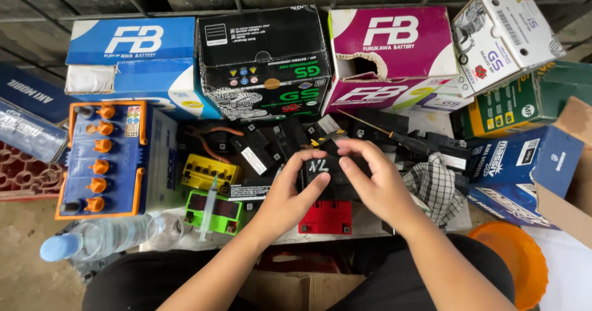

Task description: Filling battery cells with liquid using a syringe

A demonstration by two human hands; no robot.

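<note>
Gripping a small black battery [325,170] from both sides, my left hand [290,194] and right hand [376,184] close around it above a red battery [325,217]; a syringe [209,207] lies on the green battery [213,212] nearby.

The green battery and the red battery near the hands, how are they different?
The green battery has a syringe lying across it; the red battery has nothing on top. The green battery sits left of the left hand, fully in view; the red battery lies between both hands, partly hidden by the black battery they hold. Both are small, boxy and lie flat.
</note>
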